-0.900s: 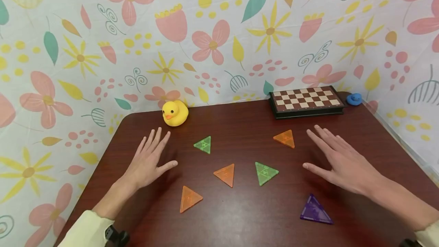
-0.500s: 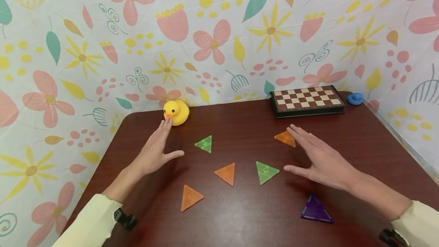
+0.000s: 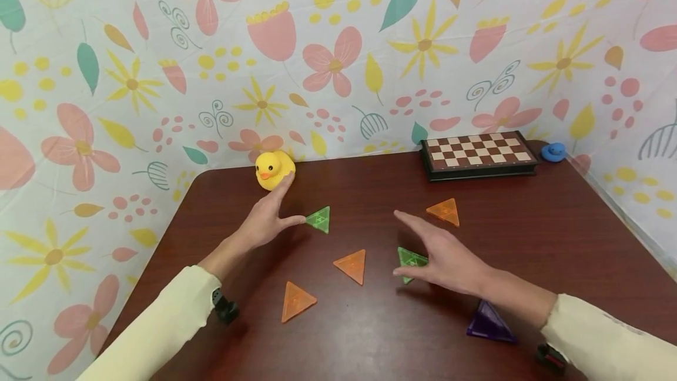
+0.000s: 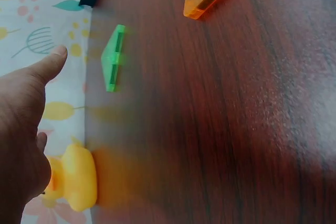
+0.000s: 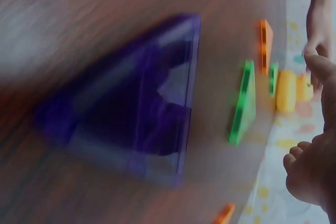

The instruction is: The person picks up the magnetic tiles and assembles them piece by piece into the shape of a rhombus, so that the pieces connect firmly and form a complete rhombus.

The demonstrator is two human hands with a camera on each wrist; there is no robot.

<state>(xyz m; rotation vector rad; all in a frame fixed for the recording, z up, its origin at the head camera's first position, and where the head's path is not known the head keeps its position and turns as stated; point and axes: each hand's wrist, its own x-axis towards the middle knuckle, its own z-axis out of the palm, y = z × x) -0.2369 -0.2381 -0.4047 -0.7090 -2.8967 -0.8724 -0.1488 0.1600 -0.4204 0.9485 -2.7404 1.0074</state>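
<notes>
With fingers apart, your right hand should pinch the nearer green translucent plastic triangle, probably light and stiff, by its edges.

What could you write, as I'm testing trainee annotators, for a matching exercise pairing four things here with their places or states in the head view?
Column one:
1. Purple triangle
2. Yellow duck
3. Checkered board
4. Right hand

Column two:
A. Just left of the blue duck
B. Partly covering a green triangle
C. Partly hidden behind the left hand
D. Lying on the near right part of the table

Right pairs: 1-D, 2-C, 3-A, 4-B.
</notes>
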